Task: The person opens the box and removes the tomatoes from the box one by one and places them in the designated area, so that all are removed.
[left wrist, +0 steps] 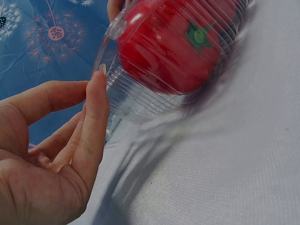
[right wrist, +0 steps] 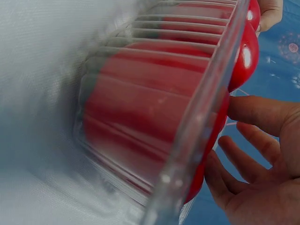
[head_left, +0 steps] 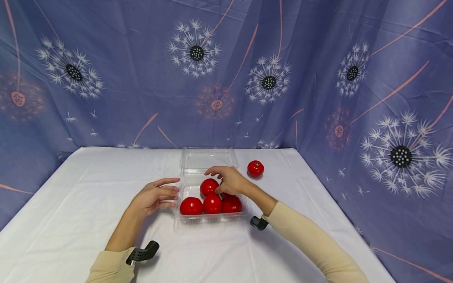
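Observation:
A clear plastic clamshell box (head_left: 187,190) lies with its lid folded back, holding several red tomatoes (head_left: 191,206). My left hand (head_left: 155,196) is at the box's left side, its fingertips right at the rim (left wrist: 104,63) in the left wrist view. Above the right part of the box is my right hand (head_left: 230,181), fingers spread and loosely bent. In the right wrist view its thumb (right wrist: 262,112) and a lower fingertip meet red tomato skin, while other fingers stand apart. A tomato (head_left: 226,195) under this hand is mostly hidden.
One more tomato (head_left: 255,169) sits on the white tablecloth (head_left: 88,188), right of the lid. The transparent lid (head_left: 209,159) lies toward the back edge. A blue dandelion-patterned curtain (head_left: 141,78) hangs behind and to the right of the table. Each wrist wears a black camera mount (head_left: 143,253).

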`<state>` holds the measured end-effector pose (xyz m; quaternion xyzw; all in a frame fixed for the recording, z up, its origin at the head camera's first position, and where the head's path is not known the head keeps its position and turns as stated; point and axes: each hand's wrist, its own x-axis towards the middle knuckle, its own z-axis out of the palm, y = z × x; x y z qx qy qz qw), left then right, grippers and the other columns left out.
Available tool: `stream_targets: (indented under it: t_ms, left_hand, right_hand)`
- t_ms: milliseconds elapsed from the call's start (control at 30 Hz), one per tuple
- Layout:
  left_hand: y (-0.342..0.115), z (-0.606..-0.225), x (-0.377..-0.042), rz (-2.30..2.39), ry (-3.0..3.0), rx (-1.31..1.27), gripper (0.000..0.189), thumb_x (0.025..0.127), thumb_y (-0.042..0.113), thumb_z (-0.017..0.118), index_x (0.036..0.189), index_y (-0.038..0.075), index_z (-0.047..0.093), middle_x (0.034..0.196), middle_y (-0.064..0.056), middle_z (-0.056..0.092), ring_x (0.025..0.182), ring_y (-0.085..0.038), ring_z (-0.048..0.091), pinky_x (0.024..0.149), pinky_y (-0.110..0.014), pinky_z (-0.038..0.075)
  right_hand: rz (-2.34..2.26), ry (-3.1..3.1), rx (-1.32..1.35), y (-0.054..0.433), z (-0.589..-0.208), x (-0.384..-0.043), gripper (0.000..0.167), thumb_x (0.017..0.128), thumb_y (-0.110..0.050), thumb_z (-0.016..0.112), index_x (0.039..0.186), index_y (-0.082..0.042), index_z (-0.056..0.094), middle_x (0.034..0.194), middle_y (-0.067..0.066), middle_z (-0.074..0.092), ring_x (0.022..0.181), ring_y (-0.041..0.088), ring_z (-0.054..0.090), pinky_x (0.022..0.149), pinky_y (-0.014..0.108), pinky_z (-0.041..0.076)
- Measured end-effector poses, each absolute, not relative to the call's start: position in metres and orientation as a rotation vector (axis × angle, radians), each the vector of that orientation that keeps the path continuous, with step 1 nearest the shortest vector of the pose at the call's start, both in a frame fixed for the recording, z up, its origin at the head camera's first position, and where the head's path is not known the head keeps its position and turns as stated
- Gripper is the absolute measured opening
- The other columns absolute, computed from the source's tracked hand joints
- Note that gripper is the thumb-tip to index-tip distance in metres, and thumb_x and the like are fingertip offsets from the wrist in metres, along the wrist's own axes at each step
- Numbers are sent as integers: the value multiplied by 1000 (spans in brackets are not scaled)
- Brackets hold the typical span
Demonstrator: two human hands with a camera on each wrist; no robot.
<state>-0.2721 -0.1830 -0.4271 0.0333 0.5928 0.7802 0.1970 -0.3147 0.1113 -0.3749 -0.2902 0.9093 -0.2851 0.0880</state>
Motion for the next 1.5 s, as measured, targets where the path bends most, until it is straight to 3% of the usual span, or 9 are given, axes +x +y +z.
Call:
stream_targets:
  t_ms: [167, 433, 667, 1067, 1500]
  left_hand:
    - [-182, -426, -272, 2176, 1677, 89, 59, 93, -1, 64, 149, 1, 45, 103, -2, 71, 83, -14, 72, 70, -32, 64]
    - [-183, -426, -272, 2171, 1679, 93, 56, 93, -1, 64, 147, 2, 48, 104, -2, 71, 83, -14, 72, 70, -32, 64]
    - [-182, -425, -271, 2168, 1684, 94, 56, 93, -1, 64, 147, 3, 49, 104, -2, 71, 84, -14, 72, 71, -32, 64]
    - [-183, -427, -273, 2172, 1672, 95, 53, 93, -2, 64, 145, 5, 51, 105, -2, 70, 83, -13, 72, 70, -32, 63]
    - [-183, -428, -273, 2165, 1677, 110, 53, 94, -1, 63, 145, 4, 51, 106, -3, 70, 83, -13, 72, 72, -32, 64]
  right_hand:
    - [-784, 2705, -878, 110, -377, -317, 61, 77, 5, 75, 134, -14, 64, 130, 12, 65, 111, 31, 61, 80, 31, 55]
    - [-731, 2698, -887, 108, -381, -319, 67, 74, 9, 74, 134, -18, 64, 125, 12, 64, 86, 18, 64, 70, 24, 55]
    - [-631, 2740, -964, 106, -386, -321, 71, 70, 9, 77, 135, -19, 65, 121, 12, 64, 99, 28, 61, 75, 29, 53]
    - [-505, 2803, -987, 104, -389, -318, 75, 71, 12, 69, 137, -23, 64, 107, 9, 57, 93, 17, 48, 72, 29, 42]
    - [-522, 2824, -1007, 104, -393, -319, 71, 70, 12, 68, 133, -21, 66, 105, 7, 58, 90, 16, 47, 69, 28, 42]
